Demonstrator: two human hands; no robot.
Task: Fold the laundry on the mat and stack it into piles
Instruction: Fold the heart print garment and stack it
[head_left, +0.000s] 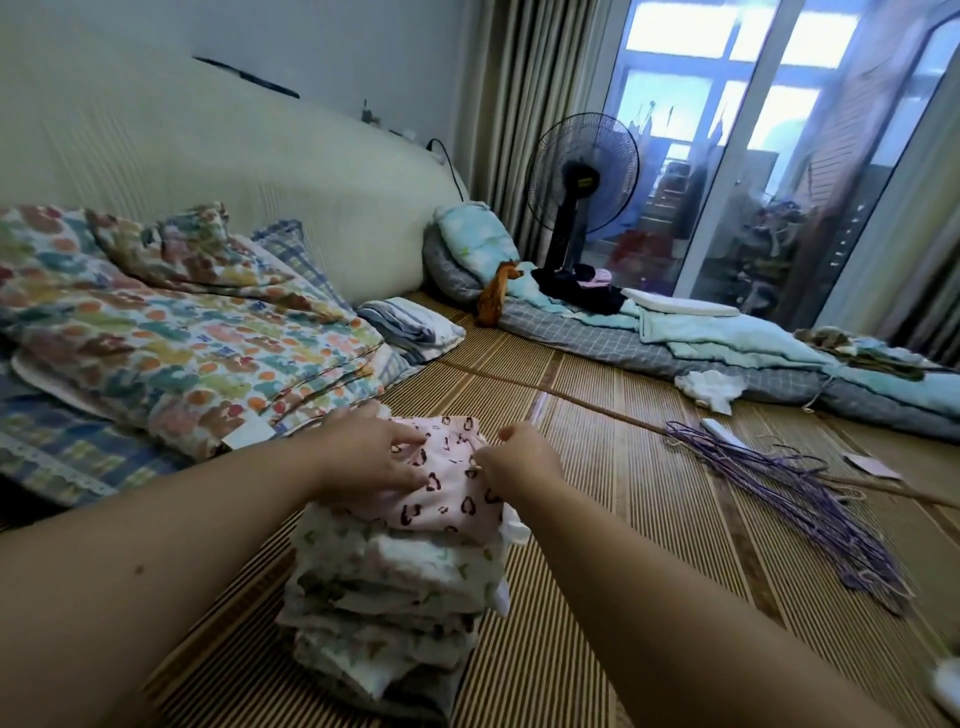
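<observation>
The left hand (374, 460) lies flat on the pink garment (452, 493), fingers straight. This pressure appears intended to hold the folded piece down and steady the pile (395, 597) beneath it. The right hand (519, 457) has its fingers curled and pinches the garment's right edge, probably to square that edge with the layers below.

The pink garment forms the top layer of the pile. The pile stands on the mat (623, 545) close to the near edge, toward the left side. It is tall and its layers sit unevenly, so a sideways pull may tip it.

A floral quilt (182, 332) runs along the mat's left edge, near the pile, and limits working room there. Purple hangers (789, 499) lie on the mat to the right, well apart from the pile. A crumpled white cloth (711, 387) lies by the far edge, touching the grey-and-teal bedding (675, 338), and is judged not yet folded. Dark clothes (582, 291) rest on that bedding, below a fan (582, 176).
</observation>
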